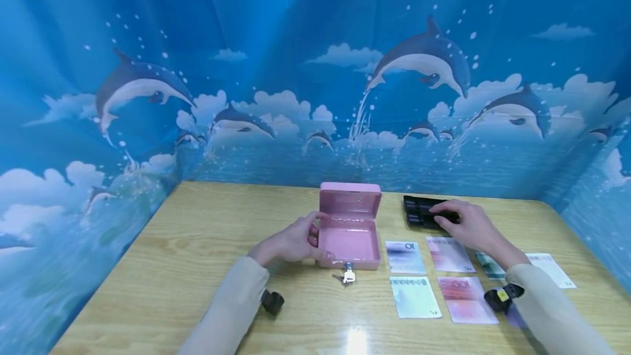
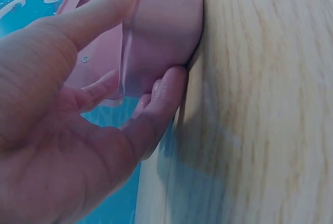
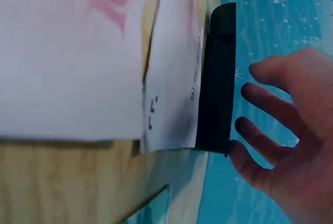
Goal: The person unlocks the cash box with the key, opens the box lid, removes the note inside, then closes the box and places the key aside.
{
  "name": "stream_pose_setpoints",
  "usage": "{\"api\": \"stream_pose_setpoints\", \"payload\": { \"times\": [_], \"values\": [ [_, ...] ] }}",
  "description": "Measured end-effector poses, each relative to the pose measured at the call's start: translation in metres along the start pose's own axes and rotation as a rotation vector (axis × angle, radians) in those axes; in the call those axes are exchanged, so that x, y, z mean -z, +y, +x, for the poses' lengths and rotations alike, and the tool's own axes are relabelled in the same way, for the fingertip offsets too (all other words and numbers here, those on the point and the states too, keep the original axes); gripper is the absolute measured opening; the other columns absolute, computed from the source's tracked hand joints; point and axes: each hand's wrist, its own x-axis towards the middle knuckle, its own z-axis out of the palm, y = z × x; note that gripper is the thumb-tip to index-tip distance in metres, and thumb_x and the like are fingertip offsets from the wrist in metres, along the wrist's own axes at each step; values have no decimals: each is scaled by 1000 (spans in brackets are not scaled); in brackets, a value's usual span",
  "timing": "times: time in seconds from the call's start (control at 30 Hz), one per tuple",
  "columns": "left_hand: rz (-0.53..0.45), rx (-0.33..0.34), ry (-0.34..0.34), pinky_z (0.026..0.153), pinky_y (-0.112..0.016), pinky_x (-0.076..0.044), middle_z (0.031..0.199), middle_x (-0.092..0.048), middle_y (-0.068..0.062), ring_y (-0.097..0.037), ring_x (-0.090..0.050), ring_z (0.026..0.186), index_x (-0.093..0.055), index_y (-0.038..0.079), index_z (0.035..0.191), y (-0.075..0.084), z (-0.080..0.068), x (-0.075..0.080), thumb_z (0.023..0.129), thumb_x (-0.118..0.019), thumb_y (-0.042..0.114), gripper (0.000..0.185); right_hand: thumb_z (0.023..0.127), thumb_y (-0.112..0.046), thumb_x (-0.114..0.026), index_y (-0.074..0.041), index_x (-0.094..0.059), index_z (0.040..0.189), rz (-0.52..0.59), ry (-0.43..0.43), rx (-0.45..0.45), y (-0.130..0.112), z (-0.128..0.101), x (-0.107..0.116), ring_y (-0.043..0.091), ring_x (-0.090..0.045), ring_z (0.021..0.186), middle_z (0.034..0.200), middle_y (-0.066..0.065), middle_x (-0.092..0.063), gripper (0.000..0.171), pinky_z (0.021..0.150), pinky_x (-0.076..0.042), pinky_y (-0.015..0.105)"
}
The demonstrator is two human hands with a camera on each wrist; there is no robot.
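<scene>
A pink metal cash box (image 1: 349,242) stands on the table with its lid (image 1: 349,201) raised and its inside bare. My left hand (image 1: 298,239) holds the box by its left side, thumb at the front corner and fingers toward the back; the left wrist view shows this hand (image 2: 78,125) against the box wall (image 2: 161,31). Keys (image 1: 349,275) hang from the front lock. Over the black coin tray (image 1: 418,213), right of the box, is my right hand (image 1: 465,224). In the right wrist view, this hand (image 3: 291,130) has spread fingers near the tray's edge (image 3: 218,83), pinching nothing.
Banknote-like papers lie in front of the tray: a blue one (image 1: 405,257), a pale green one (image 1: 416,297), pinkish ones (image 1: 449,255), (image 1: 467,300). A green note (image 1: 490,265) and a white one (image 1: 549,270) lie by the right forearm. A dolphin-print curtain (image 1: 296,70) surrounds the table.
</scene>
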Motion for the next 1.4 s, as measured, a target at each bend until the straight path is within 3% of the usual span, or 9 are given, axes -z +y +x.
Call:
{"api": "stream_pose_setpoints", "payload": {
  "times": [0.07,0.13,0.37,0.63,0.73,1.0,1.23,1.4],
  "values": [
    [-4,5,0,97,-41,-57,125,-57,-14,-22,-64,107,-35,18,154,0,0,0,81,-88,24,91,95,-5,-67,-7,-72,122,2,-13,10,1,3,-1,37,-69,96,123,21,-71,27,77,-58,51],
    [-7,1,-4,98,-42,-57,125,-57,-15,-23,-64,107,-35,18,154,0,0,0,81,-88,24,91,94,-3,-68,-7,-73,120,9,-25,16,1,6,-1,43,-67,109,121,21,-72,27,86,-57,59],
    [-15,11,-5,98,-41,-56,123,-58,-12,-22,-63,106,-35,20,154,0,0,0,80,-88,25,91,91,-1,-70,-6,-75,114,-3,-78,10,-1,16,-1,38,-69,99,108,17,-75,24,82,-59,56],
    [-31,-10,-6,98,-40,-58,122,-60,-14,-22,-66,106,-35,17,154,-1,2,-1,81,-87,20,89,89,-1,-71,-7,-76,101,25,-141,-32,-2,26,-2,13,-61,75,86,3,-70,14,65,-49,32],
    [-29,-3,-4,99,-40,-58,123,-60,-14,-22,-65,107,-35,19,154,-1,1,-1,81,-88,22,90,89,-3,-71,-10,-76,101,0,-143,-47,-3,27,-2,13,-59,73,84,0,-70,15,63,-44,32],
    [-22,7,2,100,-41,-57,124,-61,-12,-22,-64,107,-34,19,155,-1,0,0,80,-89,26,93,88,-5,-72,-17,-77,99,-37,-82,-61,-5,23,-6,16,-56,74,80,-4,-70,18,73,-32,47],
    [-15,3,1,98,-41,-58,124,-59,-13,-22,-64,106,-34,19,155,-4,1,0,80,-88,26,93,87,-6,-72,-16,-77,104,-50,-54,-43,-8,17,-7,18,-57,76,86,0,-73,20,72,-28,38],
    [-10,4,1,99,-41,-57,124,-59,-12,-21,-64,106,-34,19,155,-4,1,0,80,-89,27,94,86,-5,-74,-12,-77,107,-29,-30,-4,-14,11,-6,15,-58,74,87,3,-74,22,68,-38,32]
  ]
}}
